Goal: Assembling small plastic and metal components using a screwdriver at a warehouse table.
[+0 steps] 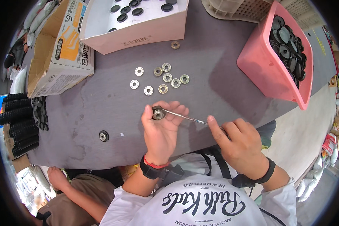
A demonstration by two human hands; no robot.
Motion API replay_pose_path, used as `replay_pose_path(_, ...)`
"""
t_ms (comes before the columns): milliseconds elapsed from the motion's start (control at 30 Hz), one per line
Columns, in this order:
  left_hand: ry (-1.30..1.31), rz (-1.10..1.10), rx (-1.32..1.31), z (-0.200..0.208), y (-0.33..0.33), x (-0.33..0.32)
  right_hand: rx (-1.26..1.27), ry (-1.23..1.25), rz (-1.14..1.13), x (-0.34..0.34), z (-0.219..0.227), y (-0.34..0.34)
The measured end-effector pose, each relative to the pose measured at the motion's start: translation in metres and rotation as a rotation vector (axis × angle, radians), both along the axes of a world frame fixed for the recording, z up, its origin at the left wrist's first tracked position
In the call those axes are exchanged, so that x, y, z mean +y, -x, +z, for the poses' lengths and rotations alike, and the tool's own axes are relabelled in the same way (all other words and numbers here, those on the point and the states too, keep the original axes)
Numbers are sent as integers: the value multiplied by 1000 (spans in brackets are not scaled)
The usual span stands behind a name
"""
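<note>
Palm up above the table's near side, my left hand (162, 135) grips a small black wheel with a metal bearing (158, 114) set in its middle, between thumb and fingers. My right hand (239, 145) is closed around a screwdriver-like tool (190, 118) with a thin metal shaft, forefinger stretched along it. The tool's tip meets the wheel's rim beside the bearing; its handle is mostly hidden in my palm. Beyond my left hand, several loose metal bearings (163, 89) lie on the grey table (113, 75). To the left sits another black wheel with a bearing (104, 136).
A white box (135, 39) with black wheels stands at the back, beside a cardboard carton (62, 71). At right is a pink bin (260, 71) full of black round parts. Stacked black parts (20, 124) line the left edge. Another person's arm (77, 194) is at lower left.
</note>
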State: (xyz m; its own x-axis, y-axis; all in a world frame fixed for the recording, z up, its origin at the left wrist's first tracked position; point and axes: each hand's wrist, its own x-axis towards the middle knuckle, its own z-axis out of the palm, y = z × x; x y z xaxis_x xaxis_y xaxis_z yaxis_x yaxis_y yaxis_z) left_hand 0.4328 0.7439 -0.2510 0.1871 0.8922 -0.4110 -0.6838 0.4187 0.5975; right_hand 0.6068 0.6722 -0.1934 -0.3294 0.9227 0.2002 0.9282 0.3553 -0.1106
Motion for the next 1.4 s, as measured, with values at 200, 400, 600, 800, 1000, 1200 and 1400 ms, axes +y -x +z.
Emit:
replay_pose_path(200, -6, -59, -260, -15, 7, 2, -6, 32, 52, 7, 0, -9)
replay_pose_path(400, -20, -76, -214, -12, 5, 3, 103, 77, 65, 5, -20, -12)
replay_pose_path(600, 0, -79, -280, -11, 6, 6, 154, 45, 34, -1, -39, -1)
replay_pose_path(800, 233, -140, -901, -24, 17, 8, 174, -35, 39, -2, -52, 8)
replay_pose_path(1000, 152, -81, -591, -11, 8, 11, 173, -13, 5, 3, -46, 5)
replay_pose_path(1200, 78, -14, -479, -9, 7, 8, 117, 64, -81, 1, -21, 7)
replay_pose_path(1400, 46, 16, -223, -5, -1, 4, -23, 91, -106, 4, -4, 19)
